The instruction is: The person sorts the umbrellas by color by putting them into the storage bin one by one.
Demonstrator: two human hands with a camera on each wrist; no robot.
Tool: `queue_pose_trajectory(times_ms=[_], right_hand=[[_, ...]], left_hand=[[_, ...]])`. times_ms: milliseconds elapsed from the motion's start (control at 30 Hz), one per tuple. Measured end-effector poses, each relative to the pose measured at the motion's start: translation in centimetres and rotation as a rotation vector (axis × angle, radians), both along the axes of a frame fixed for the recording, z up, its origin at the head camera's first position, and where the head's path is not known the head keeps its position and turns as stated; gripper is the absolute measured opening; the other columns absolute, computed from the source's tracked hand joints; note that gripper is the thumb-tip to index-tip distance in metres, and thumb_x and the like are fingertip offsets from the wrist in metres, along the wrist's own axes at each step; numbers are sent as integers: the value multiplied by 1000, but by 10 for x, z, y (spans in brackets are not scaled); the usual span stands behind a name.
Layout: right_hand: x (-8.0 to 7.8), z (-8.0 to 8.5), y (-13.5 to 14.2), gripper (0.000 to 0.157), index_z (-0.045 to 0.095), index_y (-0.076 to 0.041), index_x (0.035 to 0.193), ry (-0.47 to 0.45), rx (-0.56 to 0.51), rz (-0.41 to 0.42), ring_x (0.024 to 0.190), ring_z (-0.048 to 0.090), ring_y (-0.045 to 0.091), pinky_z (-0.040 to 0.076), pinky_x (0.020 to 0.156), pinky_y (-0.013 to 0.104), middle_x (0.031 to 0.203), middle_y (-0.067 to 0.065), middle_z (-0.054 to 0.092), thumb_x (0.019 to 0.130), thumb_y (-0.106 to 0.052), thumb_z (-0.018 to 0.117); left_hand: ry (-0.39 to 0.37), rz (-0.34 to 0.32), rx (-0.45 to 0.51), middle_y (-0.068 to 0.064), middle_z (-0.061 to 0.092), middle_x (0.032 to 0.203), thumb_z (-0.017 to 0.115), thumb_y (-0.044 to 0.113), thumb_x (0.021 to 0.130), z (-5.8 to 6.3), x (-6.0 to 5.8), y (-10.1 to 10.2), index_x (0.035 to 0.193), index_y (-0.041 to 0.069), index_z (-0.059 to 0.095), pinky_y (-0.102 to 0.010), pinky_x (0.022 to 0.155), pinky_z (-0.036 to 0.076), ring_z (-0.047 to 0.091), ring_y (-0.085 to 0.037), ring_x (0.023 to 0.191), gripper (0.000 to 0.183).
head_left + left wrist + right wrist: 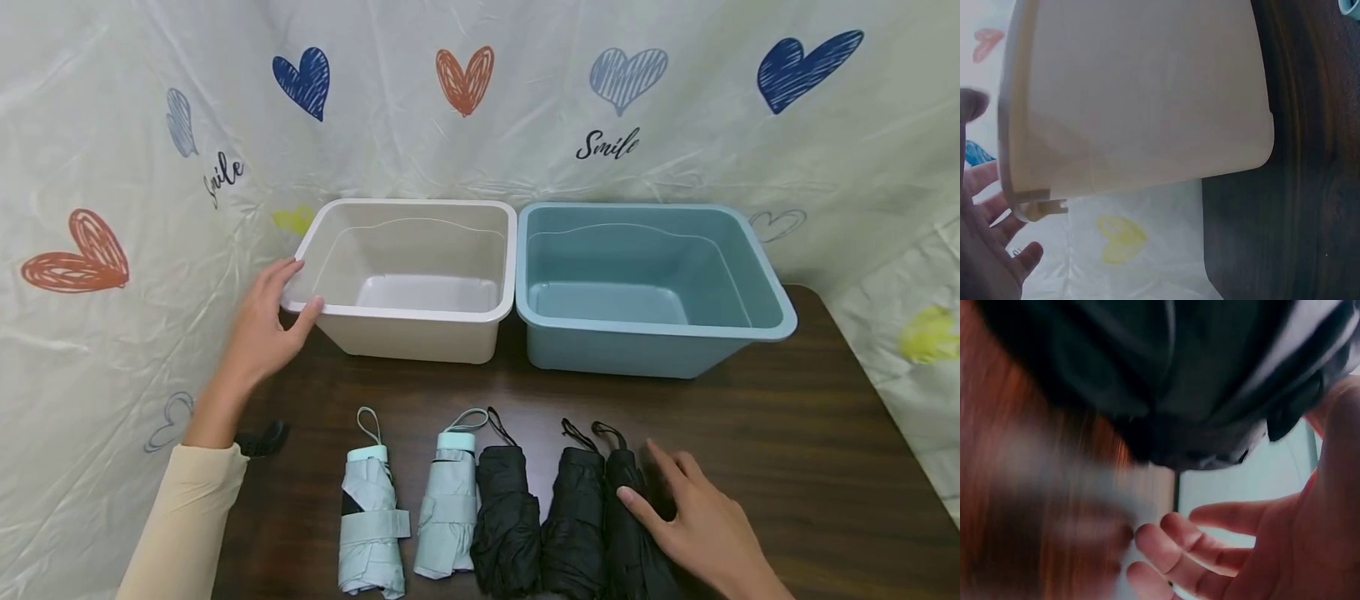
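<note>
My left hand point(266, 321) rests at the left corner of a beige plastic bin point(420, 337), thumb by the front rim and fingers along the side rim. In the left wrist view those fingers point(988, 209) look loosely straight. My right hand point(701, 517) is beside the rightmost black folding umbrella point(624, 533), its thumb and fingers spread apart. The right wrist view has dark umbrella fabric point(1197, 375) close above relaxed fingers point(1210, 550). Two more folded black umbrellas point(506, 517) lie to its left, then two pale mint folding umbrellas point(447, 521) with wrist loops.
A blue plastic bin point(615, 354) stands right against the beige one at the back of the dark wooden table point(832, 450). Behind both hangs a white cloth point(540, 108) printed with hearts. A dark strap point(262, 439) shows at my left wrist.
</note>
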State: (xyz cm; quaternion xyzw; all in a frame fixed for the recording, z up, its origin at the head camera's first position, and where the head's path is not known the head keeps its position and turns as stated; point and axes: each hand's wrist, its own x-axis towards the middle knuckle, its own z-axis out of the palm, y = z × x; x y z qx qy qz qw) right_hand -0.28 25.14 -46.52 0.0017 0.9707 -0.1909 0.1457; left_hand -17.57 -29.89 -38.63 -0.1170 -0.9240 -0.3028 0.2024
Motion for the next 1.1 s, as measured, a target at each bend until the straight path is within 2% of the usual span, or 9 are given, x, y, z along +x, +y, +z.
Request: queue_pose_trajectory(times_ms=[67,167,267,300,400,567,733,933,1100], right_hand=[[0,1,-3,95,40,-4,161,-32,9,-3,71,62,22,46,54,40,141,31,55,97,-71,58],[0,2,-7,97,45,-1,158,-56,18,-6,91,72,39,57,68,54,144,33,57,96,-75,57],[2,4,-11,99,50,1,153,-80,26,-20,112,70,49,57,81,65,144,34,60,94,-78,56],[2,5,-12,100,51,2,152,-93,27,-27,114,69,50,56,82,66,144,34,61,93,-79,56],[3,8,-15,105,51,5,150,-135,27,-48,110,70,48,56,80,65,139,34,64,91,-81,57],[5,10,-20,116,44,13,150,-229,31,-62,97,72,46,56,74,63,129,36,67,89,-85,55],[8,8,-21,120,40,19,149,-285,17,-52,94,73,45,57,75,63,122,37,69,89,-84,56],[9,3,-17,110,40,19,149,-285,-57,-72,102,72,48,58,81,62,131,39,65,94,-74,60],[8,3,-8,100,38,17,153,-278,-125,-68,118,66,55,58,88,64,144,41,56,100,-65,57]], left_hand=[[-38,-18,-11,-22,44,163,72,30,97,0,-5,-1,157,4,48,-67,122,33,40,-46,152,70],[-83,-45,-33,-22,39,167,73,33,95,2,-11,-5,160,4,43,-69,122,31,37,-47,154,77],[-144,-56,-67,-21,35,170,73,37,94,6,-18,-8,163,6,38,-69,124,29,34,-45,156,83],[-162,-58,-84,-21,34,170,72,39,94,7,-20,-9,164,6,37,-69,124,28,33,-45,157,85],[-198,-52,-129,-22,33,169,72,42,92,9,-27,-10,164,5,35,-68,125,28,32,-44,156,88],[-184,-28,-161,-24,37,162,72,46,91,8,-37,-11,160,0,40,-66,120,31,33,-45,149,88],[-176,-36,-151,-26,34,164,69,48,92,5,-43,-10,161,-3,36,-65,124,26,28,-46,153,92],[-205,-28,-148,-23,28,171,66,51,95,0,-46,-9,166,1,27,-68,127,25,29,-47,157,96],[-209,-24,-149,-23,26,173,64,52,96,-1,-47,-11,167,3,25,-69,127,24,28,-47,158,94]])
